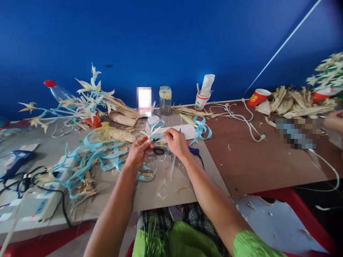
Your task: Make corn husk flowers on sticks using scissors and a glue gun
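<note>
My left hand point(140, 150) pinches the base of a small pale corn-husk flower point(148, 131), its pointed petals standing up. A short length of light blue ribbon point(157, 136) runs from the flower to my right hand point(176, 143), whose thumb and finger are closed on it. Behind my hands lies a white strip point(188, 131), with a loose coil of blue ribbon point(203, 127) at its right end. A blue-handled tool point(194, 151) is partly hidden by my right wrist. Below my hands a clear glue stick point(173, 167) and husk scraps lie on the table.
Left are tangled blue ribbon point(112, 157), a blue glue gun point(20, 159), power strips point(43, 205) with cords, and finished husk flowers point(91, 87). A glass jar point(165, 101) and paper cup point(202, 101) stand by the wall. At far right another person's hand point(334, 121) shows.
</note>
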{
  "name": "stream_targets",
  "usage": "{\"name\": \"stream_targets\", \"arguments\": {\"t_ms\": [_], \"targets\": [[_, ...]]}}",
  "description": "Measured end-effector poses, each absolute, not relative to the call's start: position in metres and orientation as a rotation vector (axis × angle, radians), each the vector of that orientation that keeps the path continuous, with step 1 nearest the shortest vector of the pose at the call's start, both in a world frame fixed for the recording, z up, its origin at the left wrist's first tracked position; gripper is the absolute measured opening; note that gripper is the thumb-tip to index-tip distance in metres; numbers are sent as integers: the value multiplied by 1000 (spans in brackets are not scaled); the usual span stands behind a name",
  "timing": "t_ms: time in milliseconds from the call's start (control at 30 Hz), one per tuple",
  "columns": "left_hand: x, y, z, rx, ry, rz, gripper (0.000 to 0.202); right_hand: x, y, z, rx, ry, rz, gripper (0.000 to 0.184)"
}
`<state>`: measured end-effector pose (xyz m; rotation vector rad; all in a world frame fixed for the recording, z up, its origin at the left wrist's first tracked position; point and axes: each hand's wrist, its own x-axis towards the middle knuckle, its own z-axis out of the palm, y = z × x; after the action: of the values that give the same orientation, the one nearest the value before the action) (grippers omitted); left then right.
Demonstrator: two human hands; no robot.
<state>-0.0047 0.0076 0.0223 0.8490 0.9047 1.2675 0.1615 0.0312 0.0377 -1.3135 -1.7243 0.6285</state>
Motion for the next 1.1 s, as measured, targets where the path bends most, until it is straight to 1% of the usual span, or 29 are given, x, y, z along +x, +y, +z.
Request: {"name": "stream_targets", "arguments": {"t_ms": [233,467,667,767,867,1000,1100], "targets": [[-4,9,19,827,924,1300,19,162,31,38,-1278,-1734,644,21],[-4,10,18,829,953,1332,18,162,31,37,-1233,-1740,641,23],[-5,12,15,868,967,1355,16,162,35,31,-1220,-1677,729,24],[-6,14,11,896,1009,1391,18,163,42,25,-1248,-1526,767,32],[-8,16,8,930,1077,1424,19,170,50,25,-1309,-1448,713,37],[-8,15,9,977,1112,1440,18,190,47,36,-1399,-1617,629,28],[-7,14,12,968,1084,1450,17,211,36,40,-1616,-1855,534,24]]}}
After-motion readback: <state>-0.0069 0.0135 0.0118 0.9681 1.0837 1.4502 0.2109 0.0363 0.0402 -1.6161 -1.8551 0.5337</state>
